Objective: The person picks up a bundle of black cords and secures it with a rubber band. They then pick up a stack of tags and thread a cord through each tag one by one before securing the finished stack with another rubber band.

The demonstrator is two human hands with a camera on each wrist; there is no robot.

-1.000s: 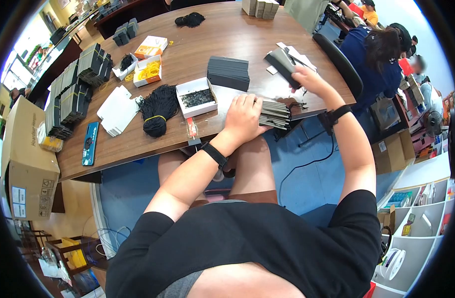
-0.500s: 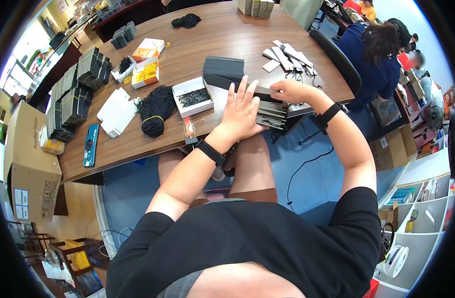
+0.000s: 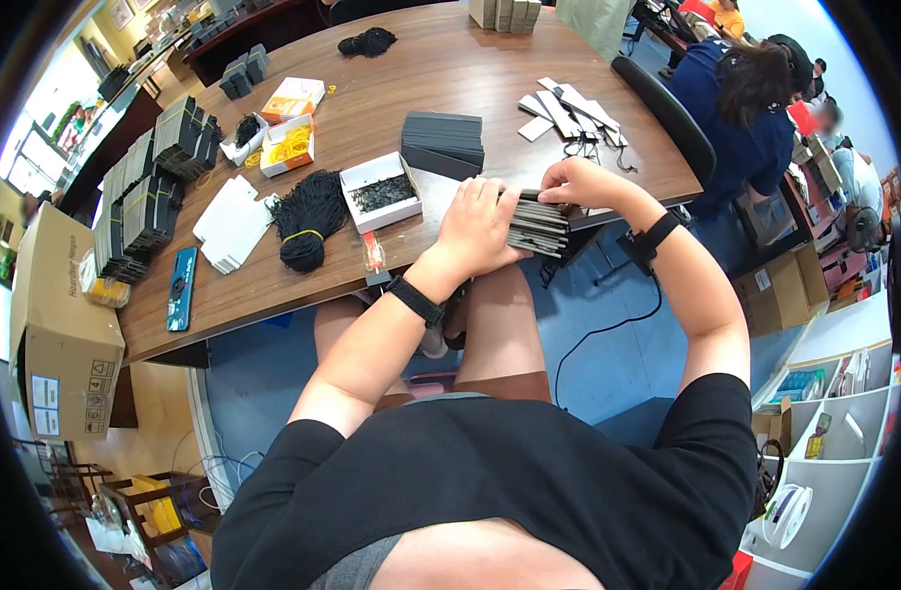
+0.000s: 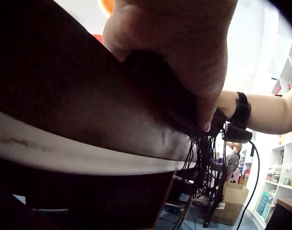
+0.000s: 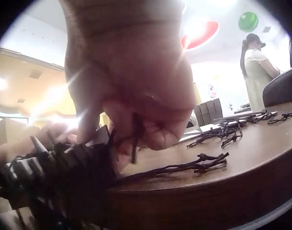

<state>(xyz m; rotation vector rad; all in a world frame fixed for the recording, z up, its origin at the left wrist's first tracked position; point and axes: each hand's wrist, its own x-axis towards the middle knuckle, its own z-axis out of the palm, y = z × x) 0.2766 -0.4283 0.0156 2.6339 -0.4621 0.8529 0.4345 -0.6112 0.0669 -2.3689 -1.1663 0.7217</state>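
My left hand (image 3: 475,226) grips a stack of dark grey tags (image 3: 539,231) at the table's near edge, thumb on its near side. Black cords (image 4: 201,158) hang from the stack's right end in the left wrist view. At that same end is my right hand (image 3: 580,183), fingers curled, pinching a short black cord (image 5: 136,136) in the right wrist view. Just beyond the left hand stands a block of black tags (image 3: 443,141). Left of it sits a white box (image 3: 408,212) of small black pieces.
White strips with black cords (image 3: 569,110) lie at the right of the table (image 3: 450,59). On the left are a black cord bundle (image 3: 310,211), white cards (image 3: 232,221), a phone (image 3: 181,288) and a box of yellow bands (image 3: 291,143). A chair (image 3: 667,118) stands at the right edge.
My right hand has come left and down from the white strips, bringing a dark tag to the stack. My left fingers spread, then settled back over the stack.
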